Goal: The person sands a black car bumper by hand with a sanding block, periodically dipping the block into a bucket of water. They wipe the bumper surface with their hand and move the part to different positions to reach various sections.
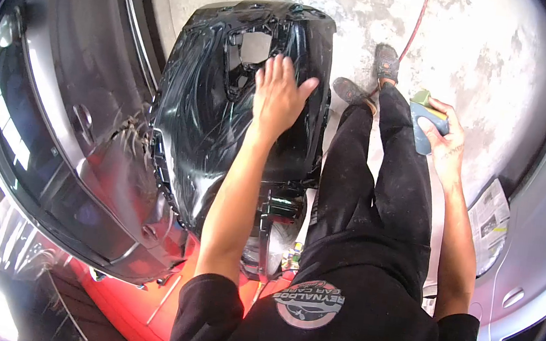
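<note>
A glossy black car body panel [192,107], probably a bumper, lies across a stand to the left of my legs. Pale streaks and reflections cover its surface, and a cut-out opening sits near its far end. My left hand [279,100] rests flat on or just over the panel beside that opening, fingers stretched and thumb apart. Off to the right, clear of the panel, my right hand [447,133] grips a sanding pad [421,123] with a blue-grey face and an olive-green part. Fingers and thumb hide some of the pad.
A dark car [59,99] stands close on the left, and a silver car [531,267] on the right. Something red [130,302] lies behind the panel. A red hose [416,25] runs over the concrete floor [482,46]. Newspaper [488,222] is near the silver car.
</note>
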### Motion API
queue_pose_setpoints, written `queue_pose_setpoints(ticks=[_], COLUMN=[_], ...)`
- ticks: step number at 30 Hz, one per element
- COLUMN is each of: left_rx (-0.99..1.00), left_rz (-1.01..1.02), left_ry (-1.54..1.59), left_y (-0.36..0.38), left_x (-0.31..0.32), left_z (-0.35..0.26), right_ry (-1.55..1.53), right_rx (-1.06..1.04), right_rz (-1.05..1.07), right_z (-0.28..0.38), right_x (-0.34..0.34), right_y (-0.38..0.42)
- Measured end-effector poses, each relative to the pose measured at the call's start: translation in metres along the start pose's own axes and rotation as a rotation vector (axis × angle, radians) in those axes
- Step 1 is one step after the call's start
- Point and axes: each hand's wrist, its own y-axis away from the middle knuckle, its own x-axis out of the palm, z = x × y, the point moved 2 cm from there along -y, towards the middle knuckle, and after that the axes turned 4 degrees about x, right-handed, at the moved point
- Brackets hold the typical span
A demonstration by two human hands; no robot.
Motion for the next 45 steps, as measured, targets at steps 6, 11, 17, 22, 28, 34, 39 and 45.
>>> queue_pose_setpoints(ticks=[6, 11, 17, 22, 28, 34, 39, 45], left_rx=[0.032, 0.034, -0.027, 0.011, 0.018, -0.023, -0.041, -0.013], left_rz=[-0.086, -0.053, -0.039, -0.078, -0.047, -0.088, -0.111, -0.128], left_ry=[0.05, 0.01, -0.053, -0.065, -0.12, -0.103, -0.056, -0.142], left_y=[-0.017, 0.073, 0.169, 0.125, 0.077, 0.163, 0.171, 0.097], left_x=[0.017, -0.037, -0.064, -0.032, -0.003, -0.039, -0.046, -0.022], left_z=[0.003, -0.013, -0.032, -0.061, -0.074, -0.069, -0.074, -0.065], right_ry=[0.004, 0.027, 0.016, 0.013, 0.206, 0.201, 0.186, 0.25], right_rx=[0.027, 0.011, -0.024, -0.068, -0.177, -0.198, -0.128, -0.161], right_rz=[0.046, 0.033, 0.07, 0.118, 0.147, 0.224, 0.31, 0.293], right_z=[0.011, 0.043, 0.067, 0.086, 0.115, 0.117, 0.118, 0.102], right_x=[0.008, 0.017, 0.018, 0.015, 0.015, 0.021, 0.037, 0.033], right_y=[0.007, 0.017, 0.031, 0.043, 0.051, 0.049, 0.042, 0.039])
